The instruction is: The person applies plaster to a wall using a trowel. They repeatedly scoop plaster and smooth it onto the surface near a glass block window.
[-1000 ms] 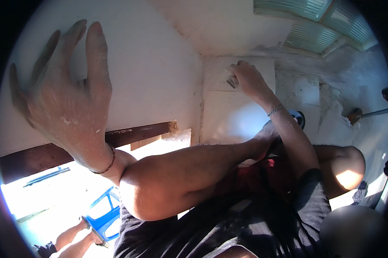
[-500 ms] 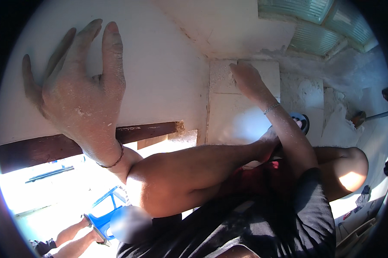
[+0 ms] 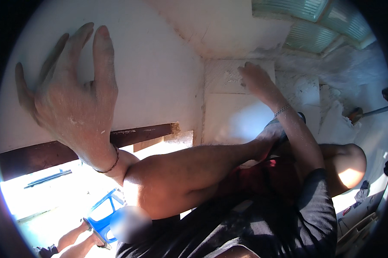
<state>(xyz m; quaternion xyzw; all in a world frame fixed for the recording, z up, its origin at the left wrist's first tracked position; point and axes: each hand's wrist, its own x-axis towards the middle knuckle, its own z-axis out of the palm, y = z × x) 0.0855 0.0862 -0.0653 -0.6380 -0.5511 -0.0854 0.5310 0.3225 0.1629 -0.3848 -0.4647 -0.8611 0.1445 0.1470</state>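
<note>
R hand (image 3: 259, 84) shifted right over tile (image 3: 219, 77) vs 0.5s ago, prob mid-stroke; fingers curled, can't tell grip. L hand (image 3: 75, 101) fingers apart.

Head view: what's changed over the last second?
The right hand has shifted rightward relative to the pale tile; whether its fingers hold anything now can't be told. The left hand stays spread open, and the dark beam hasn't moved.

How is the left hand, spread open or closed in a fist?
Open: the left hand has its fingers apart, and the white surface shows through the gaps. Whether they touch it, I cannot tell.
</note>
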